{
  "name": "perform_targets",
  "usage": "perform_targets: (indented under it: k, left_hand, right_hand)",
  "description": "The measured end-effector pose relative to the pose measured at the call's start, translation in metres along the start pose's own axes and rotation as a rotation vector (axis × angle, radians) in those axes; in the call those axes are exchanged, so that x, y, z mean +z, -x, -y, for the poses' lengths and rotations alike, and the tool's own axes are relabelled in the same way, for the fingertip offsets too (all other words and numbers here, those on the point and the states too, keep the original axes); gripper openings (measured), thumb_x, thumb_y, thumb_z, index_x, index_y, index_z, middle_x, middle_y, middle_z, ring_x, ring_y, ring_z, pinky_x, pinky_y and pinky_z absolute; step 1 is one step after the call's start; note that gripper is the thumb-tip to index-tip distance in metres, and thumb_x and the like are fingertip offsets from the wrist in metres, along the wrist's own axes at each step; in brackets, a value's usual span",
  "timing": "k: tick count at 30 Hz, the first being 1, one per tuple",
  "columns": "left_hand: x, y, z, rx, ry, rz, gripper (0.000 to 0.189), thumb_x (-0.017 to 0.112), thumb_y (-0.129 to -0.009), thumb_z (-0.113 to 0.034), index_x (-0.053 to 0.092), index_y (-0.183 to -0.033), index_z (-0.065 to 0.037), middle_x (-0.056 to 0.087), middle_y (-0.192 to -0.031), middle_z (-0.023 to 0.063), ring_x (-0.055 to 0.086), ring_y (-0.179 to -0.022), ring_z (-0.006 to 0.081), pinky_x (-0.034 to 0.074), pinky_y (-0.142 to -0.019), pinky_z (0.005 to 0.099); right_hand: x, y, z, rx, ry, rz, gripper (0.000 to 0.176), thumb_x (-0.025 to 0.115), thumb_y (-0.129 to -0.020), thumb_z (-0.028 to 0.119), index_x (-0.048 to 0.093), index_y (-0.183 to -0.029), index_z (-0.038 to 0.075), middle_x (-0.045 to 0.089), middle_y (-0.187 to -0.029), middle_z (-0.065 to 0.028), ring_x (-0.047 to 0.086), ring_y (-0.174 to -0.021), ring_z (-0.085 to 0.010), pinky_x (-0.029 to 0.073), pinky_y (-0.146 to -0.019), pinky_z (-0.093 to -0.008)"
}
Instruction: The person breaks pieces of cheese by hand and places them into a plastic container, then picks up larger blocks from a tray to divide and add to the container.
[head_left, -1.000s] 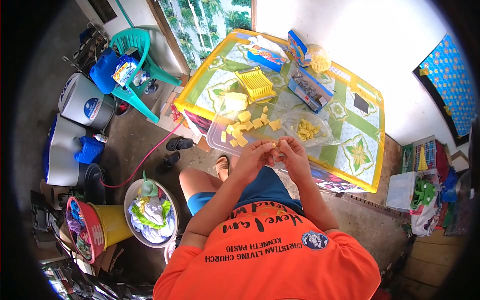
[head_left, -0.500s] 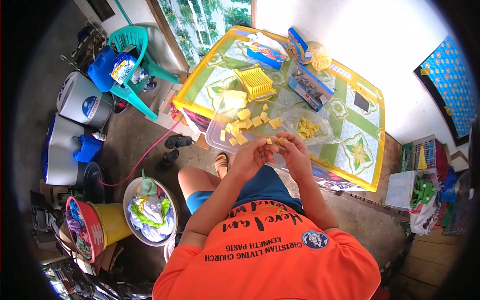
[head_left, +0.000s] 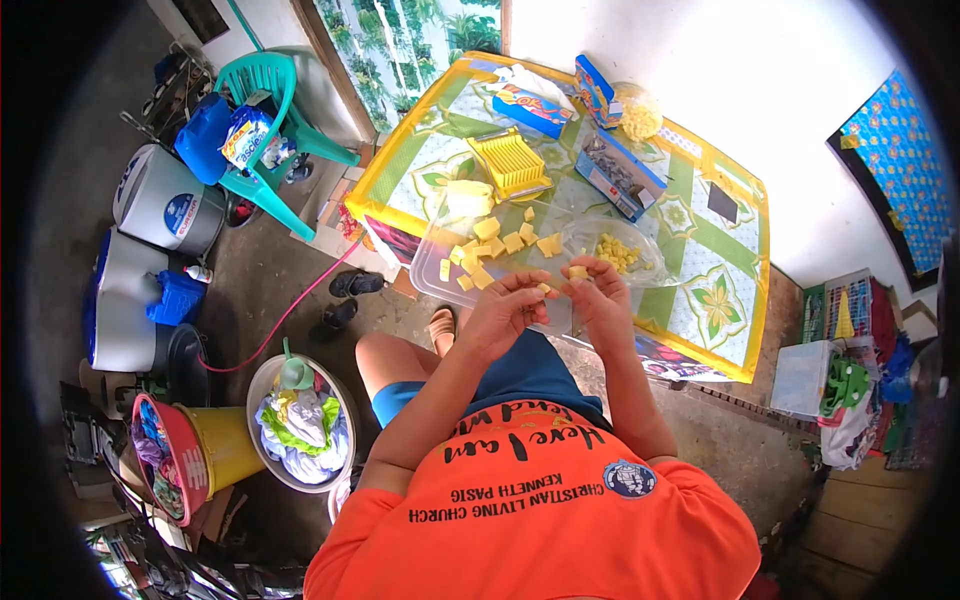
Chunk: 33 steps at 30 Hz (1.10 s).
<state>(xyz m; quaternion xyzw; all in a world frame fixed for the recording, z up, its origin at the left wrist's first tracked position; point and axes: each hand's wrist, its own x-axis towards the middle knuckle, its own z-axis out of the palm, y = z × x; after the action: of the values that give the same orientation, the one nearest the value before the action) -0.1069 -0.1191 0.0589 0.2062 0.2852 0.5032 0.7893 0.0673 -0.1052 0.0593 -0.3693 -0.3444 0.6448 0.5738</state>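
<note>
My left hand (head_left: 508, 308) pinches a small yellow cheese-like piece (head_left: 544, 288) between thumb and fingertips. Close beside it, my right hand (head_left: 600, 303) is closed on a larger yellow cheese-like piece (head_left: 578, 272). Both hands hover over the near edge of a clear plastic tray (head_left: 428, 262). Yellow chunks (head_left: 487, 229) of uneven size lie spread across that tray. To its right, a clear plastic container (head_left: 655, 270) holds many smaller yellow bits (head_left: 612, 250). A pale, wrapped-looking block (head_left: 468, 198) rests at the tray's far edge.
On the patterned tablecloth (head_left: 720, 308) stand a ridged yellow rack-like holder (head_left: 512, 165), blue boxes (head_left: 620, 178) and a bag of pale yellow food (head_left: 641, 120). A green chair (head_left: 268, 85) is at the far left. Laundry tubs (head_left: 348, 455) stand on the floor at left.
My hands have drawn slightly apart. My right hand has risen a little and turned, and the larger piece in its fingers now shows more plainly.
</note>
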Motion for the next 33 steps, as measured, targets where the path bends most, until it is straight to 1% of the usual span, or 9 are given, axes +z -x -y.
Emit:
perform_targets:
  k: [2,8,14,17,20,23,26,29,33]
  left_hand:
    - [0.002,-0.004,0.002,0.001,-0.076,-0.024,0.022,0.061,-0.087,-0.008,0.060,-0.106,0.001,0.065,-0.090,0.0097,0.060,-0.068,0.0122,0.051,-0.065,0.0253]
    - [0.010,-0.053,0.015,0.067,-0.570,-0.006,0.020,0.062,-0.086,-0.012,0.061,-0.102,0.000,0.064,-0.085,0.0051,0.056,-0.066,0.0094,0.049,-0.064,0.0235]
    - [0.041,-0.115,0.032,0.138,-0.782,0.035,0.027,0.062,-0.084,-0.015,0.065,-0.108,-0.002,0.065,-0.090,0.0035,0.058,-0.072,0.0100,0.049,-0.062,0.0239]
    - [0.041,-0.137,0.045,0.129,-0.851,0.066,0.032,0.064,-0.081,-0.014,0.065,-0.109,0.002,0.063,-0.084,0.0024,0.057,-0.065,0.0082,0.047,-0.058,0.0227]
    - [0.044,-0.141,0.050,0.286,-0.936,0.112,0.031,0.067,-0.083,-0.020,0.066,-0.106,0.000,0.064,-0.086,0.0019,0.057,-0.071,0.0072,0.047,-0.059,0.0227]
    - [0.061,-0.121,0.036,0.067,-0.806,0.139,0.037,0.065,-0.086,-0.031,0.064,-0.109,-0.003,0.067,-0.095,0.0038,0.060,-0.082,0.0100,0.049,-0.062,0.0246]
    - [0.066,-0.106,0.028,0.043,-0.772,0.213,0.036,0.066,-0.086,-0.033,0.064,-0.105,-0.003,0.066,-0.093,0.0037,0.061,-0.081,0.0092,0.048,-0.063,0.0233]
    - [0.060,-0.101,0.029,0.079,-0.754,0.231,0.028,0.067,-0.086,-0.027,0.064,-0.101,-0.003,0.066,-0.088,0.0033,0.060,-0.078,0.0085,0.047,-0.065,0.0222]
    - [0.060,-0.094,0.021,0.073,-0.692,0.200,0.023,0.066,-0.087,-0.022,0.064,-0.100,-0.002,0.066,-0.085,0.0025,0.059,-0.072,0.0082,0.047,-0.065,0.0214]
  right_hand:
    - [-0.010,-0.004,0.007,-0.010,0.046,-0.066,0.027,0.061,-0.083,-0.001,0.055,-0.109,0.001,0.059,-0.109,-0.0076,0.060,-0.096,-0.0158,0.051,-0.080,-0.0289]
    - [-0.034,-0.005,0.030,-0.066,0.026,-0.210,0.029,0.063,-0.082,-0.001,0.056,-0.110,0.002,0.061,-0.107,-0.0067,0.061,-0.091,-0.0135,0.052,-0.076,-0.0270]
    - [-0.062,-0.004,0.034,-0.149,-0.028,-0.198,0.028,0.064,-0.082,-0.001,0.058,-0.110,-0.001,0.063,-0.103,-0.0074,0.062,-0.086,-0.0128,0.052,-0.075,-0.0256]
    - [-0.067,-0.002,0.041,-0.149,-0.046,-0.210,0.029,0.064,-0.082,-0.001,0.059,-0.111,-0.003,0.063,-0.101,-0.0081,0.062,-0.083,-0.0126,0.051,-0.076,-0.0248]
    - [-0.072,-0.001,0.042,-0.141,-0.047,-0.216,0.031,0.064,-0.082,-0.001,0.058,-0.112,-0.003,0.064,-0.098,-0.0083,0.062,-0.083,-0.0127,0.051,-0.076,-0.0247]
    - [-0.079,-0.004,0.039,-0.114,0.011,-0.212,0.026,0.063,-0.084,0.000,0.059,-0.109,0.000,0.063,-0.099,-0.0071,0.063,-0.085,-0.0142,0.053,-0.078,-0.0276]
    - [-0.080,-0.008,0.036,-0.121,0.011,-0.165,0.025,0.064,-0.083,0.001,0.059,-0.108,0.000,0.064,-0.097,-0.0080,0.063,-0.083,-0.0146,0.053,-0.076,-0.0274]
    - [-0.068,-0.008,0.040,-0.099,-0.029,-0.135,0.025,0.065,-0.082,0.000,0.060,-0.106,-0.002,0.065,-0.094,-0.0080,0.063,-0.082,-0.0133,0.053,-0.075,-0.0261]
    - [-0.064,-0.009,0.041,-0.079,-0.017,-0.072,0.023,0.065,-0.082,0.000,0.061,-0.105,-0.001,0.066,-0.092,-0.0079,0.064,-0.081,-0.0134,0.053,-0.074,-0.0261]
